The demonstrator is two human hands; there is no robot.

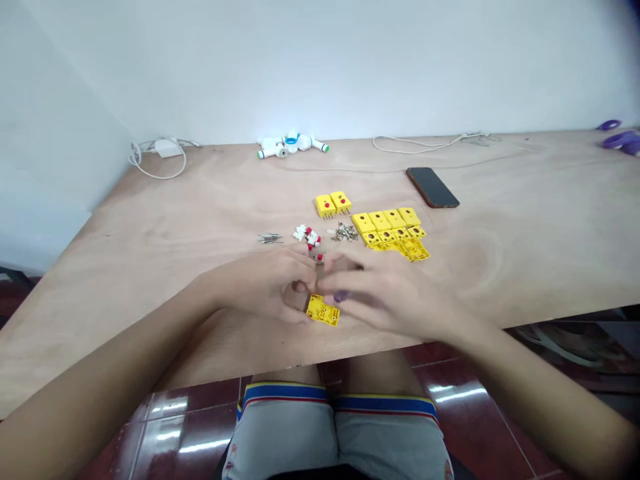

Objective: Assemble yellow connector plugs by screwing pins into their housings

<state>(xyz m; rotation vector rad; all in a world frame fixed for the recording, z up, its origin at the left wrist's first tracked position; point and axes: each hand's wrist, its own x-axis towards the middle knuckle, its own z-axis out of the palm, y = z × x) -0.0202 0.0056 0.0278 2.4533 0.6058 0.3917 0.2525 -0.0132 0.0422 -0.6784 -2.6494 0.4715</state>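
Near the table's front edge lies an open yellow plug housing half [323, 312], its moulded inner side facing up. My left hand [273, 280] is curled beside it, with the thumb against the housing's left edge. My right hand [385, 287] reaches over the housing's right side, fingers bent together and slightly blurred; whatever is between the fingertips is hidden. Just beyond my fingers sits a small red-and-metal part [319, 258]. White and red small pieces [307, 235] lie in a loose group behind it, next to a heap of small screws and metal fittings [345, 232].
Thin metal pins [270, 238] lie to the left. Two closed yellow plugs [333, 203] stand behind the small parts. Rows of yellow housing pieces [387, 223] are at right, with a phone [433, 187] beyond. White fittings [293, 143] and cables [170, 148] line the wall.
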